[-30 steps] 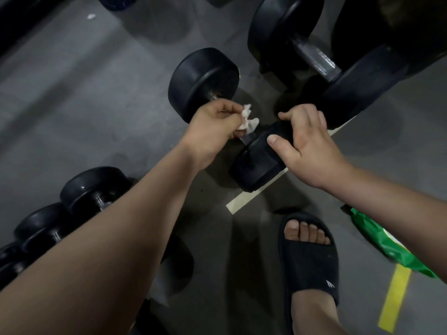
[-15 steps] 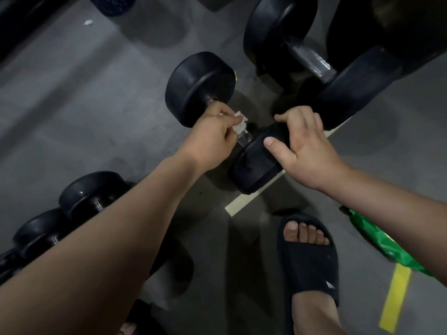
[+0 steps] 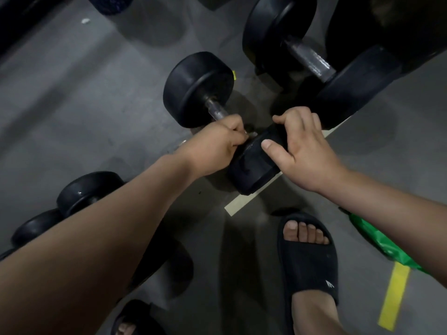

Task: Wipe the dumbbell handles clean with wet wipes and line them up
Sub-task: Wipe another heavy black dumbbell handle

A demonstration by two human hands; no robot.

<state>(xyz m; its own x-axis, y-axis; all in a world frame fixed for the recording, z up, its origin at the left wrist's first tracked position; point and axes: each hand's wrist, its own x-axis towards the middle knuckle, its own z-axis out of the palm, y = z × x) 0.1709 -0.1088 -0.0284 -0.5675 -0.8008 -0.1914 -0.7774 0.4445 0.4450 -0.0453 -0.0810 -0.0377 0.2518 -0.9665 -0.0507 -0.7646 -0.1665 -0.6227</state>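
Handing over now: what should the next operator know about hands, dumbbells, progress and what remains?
Left hand: wraps a wet wipe around the dumbbell handle, at its near end.
Right hand: grips that dumbbell's near head.
Green wipes pack: on the floor, far right.
Done: nothing provable; this handle is mid-wipe.
Left: finish it, check the large dumbbell behind and the small dumbbells at left, line up.

Black dumbbell (image 3: 200,88), black slipper (image 3: 312,264), green packet (image 3: 377,240), yellow tape (image 3: 396,296), grey floor (image 3: 72,105).
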